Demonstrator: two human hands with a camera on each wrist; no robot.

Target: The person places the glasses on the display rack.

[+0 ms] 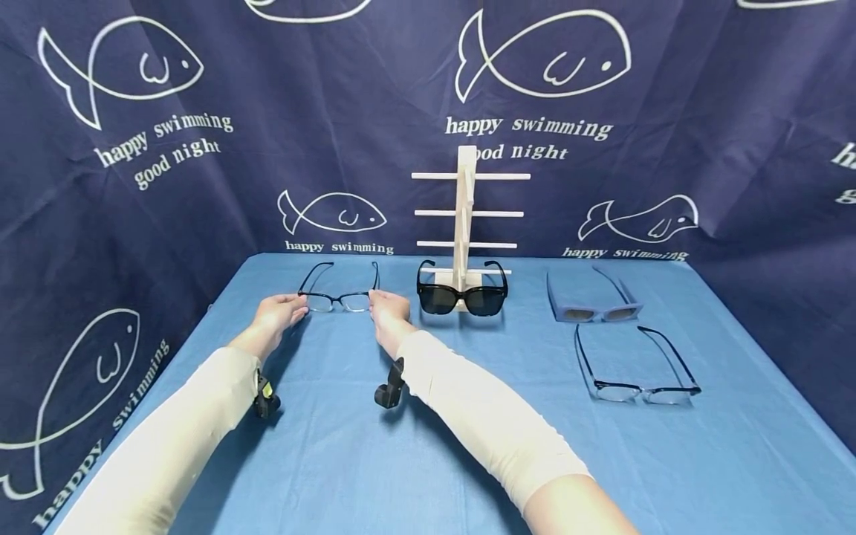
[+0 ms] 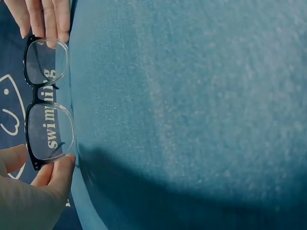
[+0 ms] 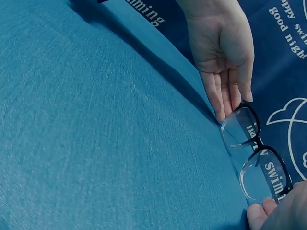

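Observation:
A pair of eyeglasses (image 1: 339, 299) with black upper rims and clear lower rims faces me at the left back of the table, temples unfolded and pointing away. My left hand (image 1: 277, 318) pinches its left front corner. The opposite corner is pinched by my right hand (image 1: 391, 312). In the left wrist view, thumb and fingers of the left hand (image 2: 36, 191) close on one end of the eyeglasses (image 2: 34, 94). The right wrist view has the right hand (image 3: 288, 211) at the near end, partly cut off by the frame edge.
Black sunglasses (image 1: 461, 299) sit at the foot of a wooden display rack (image 1: 466, 215) with several crossbars, right of my hands. Blue-framed sunglasses (image 1: 595, 313) and another pair of black-topped eyeglasses (image 1: 645, 391) rest at the right of the blue table (image 1: 468, 416). A dark fish-print curtain (image 1: 374, 96) hangs behind.

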